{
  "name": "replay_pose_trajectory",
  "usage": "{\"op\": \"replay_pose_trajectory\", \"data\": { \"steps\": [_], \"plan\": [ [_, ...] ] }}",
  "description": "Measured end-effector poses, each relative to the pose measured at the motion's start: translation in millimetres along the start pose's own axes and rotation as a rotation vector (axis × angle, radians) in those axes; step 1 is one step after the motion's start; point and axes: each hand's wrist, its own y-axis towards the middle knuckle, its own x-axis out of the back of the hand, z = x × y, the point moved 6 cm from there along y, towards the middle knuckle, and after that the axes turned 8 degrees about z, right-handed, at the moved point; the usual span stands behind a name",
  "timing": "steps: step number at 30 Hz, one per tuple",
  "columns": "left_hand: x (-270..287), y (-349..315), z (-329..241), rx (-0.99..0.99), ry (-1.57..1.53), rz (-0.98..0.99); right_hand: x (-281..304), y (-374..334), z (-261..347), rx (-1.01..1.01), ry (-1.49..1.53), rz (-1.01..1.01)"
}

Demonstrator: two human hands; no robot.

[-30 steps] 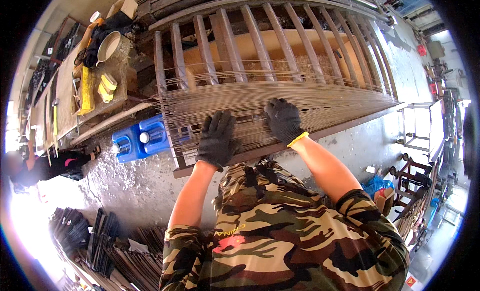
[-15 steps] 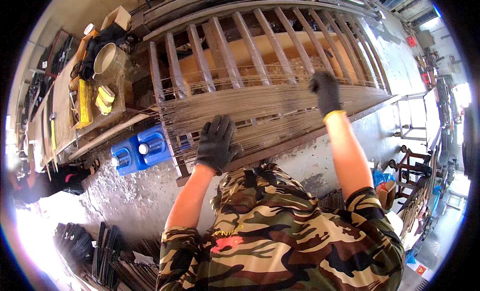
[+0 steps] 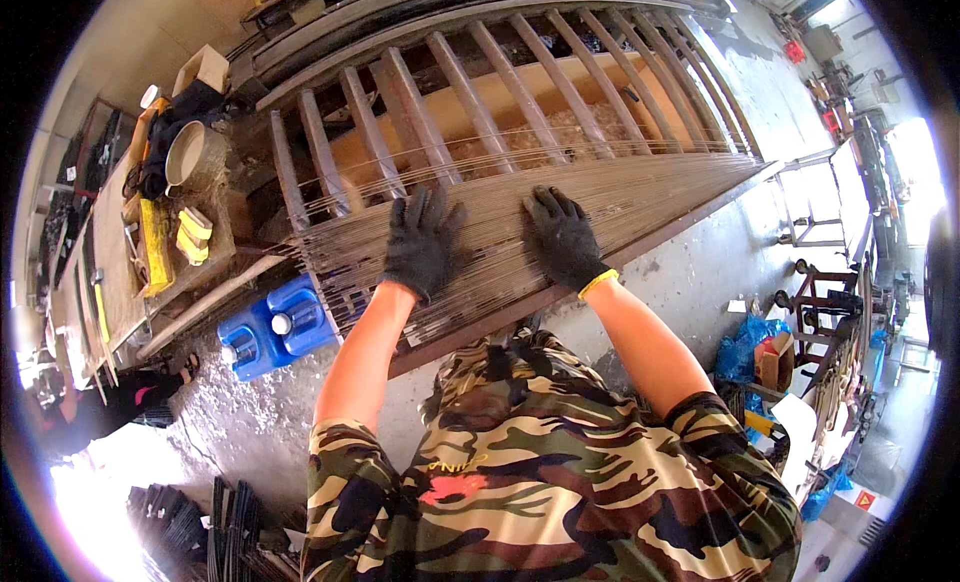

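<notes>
Many long, thin metal rods (image 3: 650,190) lie side by side across a slatted metal rack (image 3: 455,102) in front of me. My left hand (image 3: 425,244), in a dark glove, rests flat on the rods toward their left part, fingers stretched away from me. My right hand (image 3: 563,237), in a dark glove with a yellow cuff, lies on the rods nearer the middle, its fingers apart and slightly bent. Neither hand grips a rod that I can make out. At the left the rod ends spread unevenly; toward the right they draw together.
Left of the rack stands a bench with a round tub (image 3: 190,157), yellow blocks (image 3: 194,236) and a hammer (image 3: 101,304). Blue jugs (image 3: 275,325) sit on the floor beside it. Dark rod bundles (image 3: 232,527) lie lower left, near a person (image 3: 110,407). A wheeled cart (image 3: 820,307) stands right.
My right hand has come down from a raised, closed pose and moved left onto the rods, its fingers now spread. My left hand has shifted slightly along the rods; the whole view has turned a little.
</notes>
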Motion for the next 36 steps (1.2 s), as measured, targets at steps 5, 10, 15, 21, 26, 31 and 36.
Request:
{"op": "replay_pose_trajectory", "data": {
  "steps": [5,10,15,21,26,31,36],
  "plan": [
    [2,36,26,0.172,0.058,-0.090,-5,-31,15,0.072,-0.140,0.124],
    [13,58,47,0.352,0.093,-0.118,8,-56,33,0.180,-0.068,0.234],
    [12,18,13,0.205,0.024,-0.070,6,-54,18,0.012,-0.026,0.212],
    [12,26,23,0.208,0.043,-0.177,5,-8,16,-0.003,0.221,0.179],
    [38,-17,-3,0.046,-0.072,-0.244,-20,11,5,-0.059,0.224,0.236],
    [32,-48,-21,0.073,-0.118,-0.191,-21,19,17,-0.167,0.203,0.276],
    [18,-45,-14,0.075,-0.161,-0.214,-42,28,-5,-0.189,0.460,0.289]
  ]
}}
